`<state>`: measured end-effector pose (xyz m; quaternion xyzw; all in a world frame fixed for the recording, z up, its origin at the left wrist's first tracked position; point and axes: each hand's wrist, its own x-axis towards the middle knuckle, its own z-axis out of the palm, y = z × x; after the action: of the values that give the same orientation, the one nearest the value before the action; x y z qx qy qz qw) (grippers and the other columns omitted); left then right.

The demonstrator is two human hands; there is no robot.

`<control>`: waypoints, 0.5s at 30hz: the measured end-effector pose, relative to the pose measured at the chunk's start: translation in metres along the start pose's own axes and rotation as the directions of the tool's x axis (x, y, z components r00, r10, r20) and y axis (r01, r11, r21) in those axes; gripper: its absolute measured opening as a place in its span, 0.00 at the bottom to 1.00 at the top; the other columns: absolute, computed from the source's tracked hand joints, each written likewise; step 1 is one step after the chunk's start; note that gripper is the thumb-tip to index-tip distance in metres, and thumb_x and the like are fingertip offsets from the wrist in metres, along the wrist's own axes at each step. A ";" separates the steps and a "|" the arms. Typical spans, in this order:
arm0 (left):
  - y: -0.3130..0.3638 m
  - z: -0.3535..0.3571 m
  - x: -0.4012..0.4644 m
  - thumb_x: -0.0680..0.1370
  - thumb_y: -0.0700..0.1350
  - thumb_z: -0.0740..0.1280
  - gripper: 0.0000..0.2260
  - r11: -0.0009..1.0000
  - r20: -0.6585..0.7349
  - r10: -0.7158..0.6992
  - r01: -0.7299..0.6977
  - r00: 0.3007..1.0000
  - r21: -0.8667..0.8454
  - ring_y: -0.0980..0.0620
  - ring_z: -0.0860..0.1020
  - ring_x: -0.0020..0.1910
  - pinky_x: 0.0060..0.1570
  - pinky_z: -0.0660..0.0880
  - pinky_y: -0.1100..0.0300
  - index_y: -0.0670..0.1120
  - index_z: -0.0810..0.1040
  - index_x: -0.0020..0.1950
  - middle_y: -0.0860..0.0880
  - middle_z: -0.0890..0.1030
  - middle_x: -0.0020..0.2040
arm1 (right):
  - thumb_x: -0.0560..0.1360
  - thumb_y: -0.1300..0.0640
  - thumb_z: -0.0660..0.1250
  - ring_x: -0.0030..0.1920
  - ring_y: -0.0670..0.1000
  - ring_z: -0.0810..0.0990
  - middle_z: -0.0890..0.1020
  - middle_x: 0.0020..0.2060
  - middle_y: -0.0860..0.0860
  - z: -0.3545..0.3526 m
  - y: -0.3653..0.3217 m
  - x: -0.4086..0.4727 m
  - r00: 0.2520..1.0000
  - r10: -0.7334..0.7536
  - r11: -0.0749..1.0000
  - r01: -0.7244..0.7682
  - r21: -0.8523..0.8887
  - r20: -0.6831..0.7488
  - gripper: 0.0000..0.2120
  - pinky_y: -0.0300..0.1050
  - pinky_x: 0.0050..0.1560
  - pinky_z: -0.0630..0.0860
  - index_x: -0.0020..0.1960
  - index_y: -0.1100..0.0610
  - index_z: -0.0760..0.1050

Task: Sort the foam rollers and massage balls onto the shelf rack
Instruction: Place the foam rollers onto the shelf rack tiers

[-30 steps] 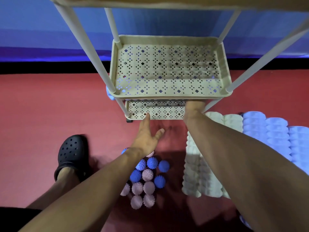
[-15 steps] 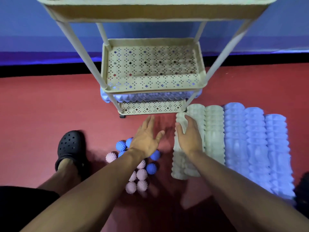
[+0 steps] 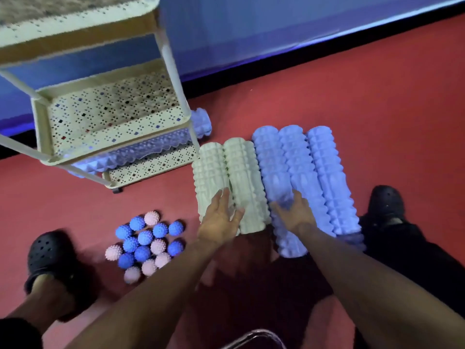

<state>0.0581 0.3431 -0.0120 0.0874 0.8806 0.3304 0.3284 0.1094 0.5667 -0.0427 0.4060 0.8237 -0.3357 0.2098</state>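
Observation:
Two white foam rollers [image 3: 227, 177] and three lavender foam rollers [image 3: 304, 172] lie side by side on the red floor, right of the cream shelf rack [image 3: 42, 122]. One lavender roller [image 3: 141, 152] lies across the rack's bottom shelf. My left hand [image 3: 219, 220] hovers with fingers apart over the near ends of the white rollers. Spread over the near end of the leftmost lavender roller is my right hand [image 3: 293, 214], holding nothing. A cluster of several blue and pink spiky massage balls [image 3: 146, 244] sits on the floor left of my left arm.
My black clogs stand at the lower left [image 3: 50, 255] and at the right [image 3: 386, 205], close to the rollers. A blue wall with a black base strip [image 3: 327, 49] runs behind. A curved metal bar [image 3: 254, 336] shows at the bottom edge.
The view has swung right and tilted. Both hands moved right: the left from above the balls to the white rollers, the right from the white rollers to a lavender one.

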 end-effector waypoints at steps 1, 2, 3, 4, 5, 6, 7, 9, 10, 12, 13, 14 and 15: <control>0.001 0.007 -0.001 0.82 0.61 0.57 0.33 1.000 -0.005 -0.001 0.001 1.000 -0.002 0.52 0.54 0.80 0.77 0.55 0.52 0.52 0.48 0.82 0.52 0.49 0.82 | 0.70 0.35 0.72 0.68 0.62 0.73 0.72 0.68 0.59 0.002 0.008 0.003 0.997 0.050 0.998 -0.053 0.045 0.050 0.47 0.54 0.65 0.72 0.78 0.55 0.56; 0.001 0.013 -0.002 0.82 0.61 0.58 0.33 1.000 -0.014 0.003 -0.003 1.000 -0.002 0.52 0.54 0.80 0.77 0.55 0.52 0.52 0.49 0.82 0.52 0.51 0.82 | 0.67 0.32 0.72 0.67 0.62 0.74 0.73 0.68 0.61 0.006 0.016 0.004 0.993 0.086 0.992 -0.093 0.082 0.081 0.51 0.53 0.63 0.73 0.78 0.57 0.56; 0.001 0.018 -0.003 0.82 0.61 0.59 0.33 1.000 -0.018 0.011 -0.011 1.000 -0.001 0.52 0.54 0.80 0.77 0.56 0.52 0.51 0.50 0.82 0.52 0.52 0.82 | 0.63 0.29 0.71 0.66 0.62 0.74 0.72 0.68 0.62 0.011 0.023 0.003 0.989 0.112 0.988 -0.122 0.097 0.098 0.55 0.53 0.62 0.73 0.77 0.59 0.57; 0.001 0.022 -0.004 0.82 0.61 0.59 0.34 1.000 -0.016 0.019 -0.019 1.000 0.003 0.52 0.55 0.80 0.76 0.55 0.53 0.50 0.51 0.82 0.51 0.53 0.82 | 0.59 0.26 0.70 0.67 0.63 0.73 0.71 0.68 0.62 0.016 0.031 0.002 0.987 0.131 0.986 -0.140 0.086 0.096 0.58 0.54 0.63 0.72 0.76 0.60 0.58; 0.001 0.025 -0.003 0.82 0.61 0.59 0.34 1.000 -0.014 0.026 -0.026 1.000 0.011 0.52 0.55 0.79 0.76 0.55 0.54 0.49 0.51 0.82 0.50 0.54 0.82 | 0.59 0.25 0.71 0.68 0.63 0.71 0.69 0.70 0.62 0.021 0.038 0.000 0.988 0.132 0.989 -0.136 0.050 0.079 0.58 0.56 0.65 0.71 0.76 0.61 0.59; 0.000 0.027 -0.002 0.82 0.60 0.59 0.34 0.999 -0.017 0.031 -0.030 0.999 0.020 0.51 0.55 0.79 0.76 0.55 0.55 0.47 0.52 0.82 0.49 0.55 0.81 | 0.63 0.28 0.72 0.71 0.64 0.68 0.66 0.71 0.62 0.025 0.044 -0.002 0.992 0.118 0.993 -0.118 -0.003 0.052 0.55 0.58 0.68 0.68 0.77 0.61 0.59; -0.001 0.029 0.000 0.82 0.60 0.59 0.33 0.999 -0.017 0.028 -0.028 0.999 0.035 0.50 0.56 0.79 0.76 0.55 0.55 0.46 0.53 0.82 0.47 0.56 0.81 | 0.67 0.32 0.74 0.72 0.64 0.66 0.65 0.72 0.62 0.028 0.048 -0.002 0.996 0.090 0.995 -0.089 -0.053 0.014 0.52 0.58 0.69 0.66 0.77 0.62 0.58; -0.002 0.035 0.004 0.81 0.61 0.59 0.34 0.996 -0.036 0.024 -0.021 0.999 0.092 0.48 0.58 0.78 0.76 0.57 0.53 0.45 0.55 0.82 0.47 0.59 0.80 | 0.69 0.37 0.75 0.70 0.64 0.67 0.66 0.69 0.62 0.029 0.056 0.001 0.999 0.033 0.995 -0.037 -0.097 -0.039 0.46 0.57 0.68 0.66 0.75 0.62 0.61; -0.004 0.038 0.006 0.80 0.63 0.57 0.35 0.991 -0.053 0.026 -0.019 0.998 0.131 0.46 0.60 0.77 0.75 0.59 0.49 0.46 0.56 0.81 0.47 0.60 0.80 | 0.68 0.37 0.76 0.68 0.63 0.69 0.68 0.67 0.61 0.030 0.059 0.005 0.998 0.019 0.995 -0.024 -0.101 -0.052 0.45 0.57 0.66 0.68 0.73 0.62 0.63; -0.009 0.045 0.009 0.78 0.64 0.55 0.36 0.978 -0.085 0.038 -0.020 0.996 0.207 0.46 0.61 0.76 0.72 0.63 0.45 0.46 0.57 0.81 0.48 0.62 0.79 | 0.67 0.36 0.76 0.66 0.62 0.71 0.69 0.65 0.59 0.029 0.064 0.012 0.999 0.013 0.993 -0.018 -0.114 -0.048 0.45 0.58 0.64 0.72 0.71 0.61 0.63; -0.012 0.048 0.010 0.78 0.65 0.54 0.36 0.967 -0.089 0.054 -0.029 0.995 0.253 0.46 0.61 0.76 0.71 0.63 0.44 0.46 0.57 0.81 0.48 0.62 0.79 | 0.67 0.35 0.76 0.65 0.61 0.72 0.69 0.64 0.58 0.027 0.064 0.014 0.999 0.015 0.993 -0.019 -0.119 -0.040 0.45 0.58 0.62 0.73 0.71 0.61 0.64; -0.016 0.051 0.012 0.78 0.65 0.52 0.36 0.954 -0.081 0.058 -0.031 0.995 0.299 0.47 0.61 0.77 0.71 0.64 0.43 0.46 0.57 0.80 0.49 0.61 0.80 | 0.67 0.35 0.76 0.64 0.60 0.73 0.70 0.65 0.57 0.027 0.065 0.016 1.000 0.010 0.992 -0.014 -0.129 -0.030 0.44 0.59 0.61 0.74 0.71 0.60 0.63; -0.019 0.052 0.014 0.78 0.65 0.50 0.35 0.939 -0.071 0.055 -0.028 0.996 0.342 0.47 0.60 0.77 0.70 0.63 0.43 0.47 0.57 0.80 0.50 0.60 0.80 | 0.68 0.36 0.75 0.65 0.61 0.73 0.70 0.67 0.57 0.026 0.064 0.016 1.000 0.015 0.989 -0.016 -0.146 -0.007 0.44 0.59 0.61 0.75 0.73 0.59 0.62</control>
<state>0.0819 0.3616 -0.0609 0.1481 0.9348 0.1832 0.2658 0.1539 0.5847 -0.0944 0.3970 0.8434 -0.2719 0.2391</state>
